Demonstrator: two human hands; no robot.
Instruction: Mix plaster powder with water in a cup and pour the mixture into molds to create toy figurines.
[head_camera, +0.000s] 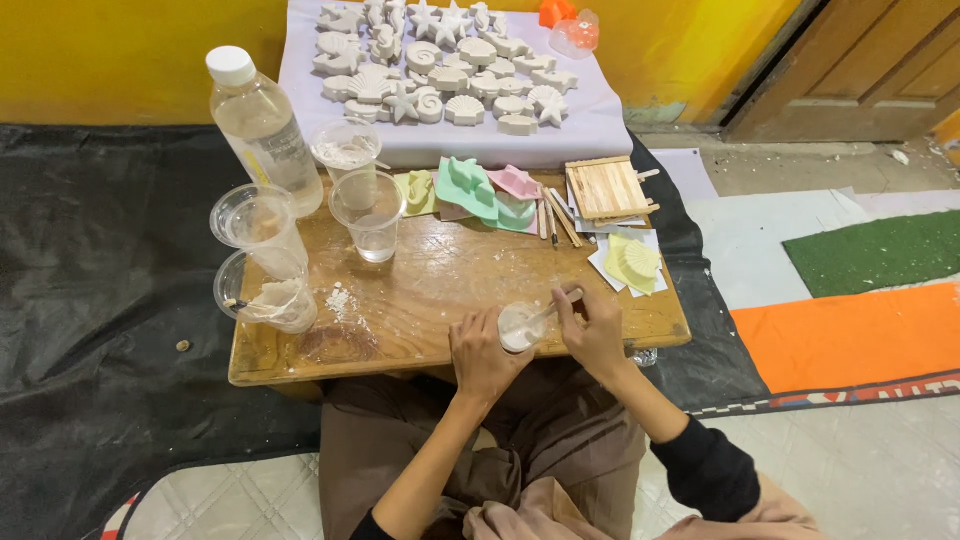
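Note:
My left hand (482, 352) grips a small clear plastic cup (519, 326) of white paste at the near edge of the low wooden table (420, 290). My right hand (593, 327) pinches a thin wooden stick (556, 305) whose tip sits in the cup. Both hands are close together above my lap.
On the table's left stand a clear water bottle (262, 125) and several plastic cups (367, 212), some with white powder. Coloured silicone moulds (480, 190), wooden sticks (605, 188) and a yellow shell mould (633, 262) lie further back. White plaster casts (440, 65) rest on a pale cloth.

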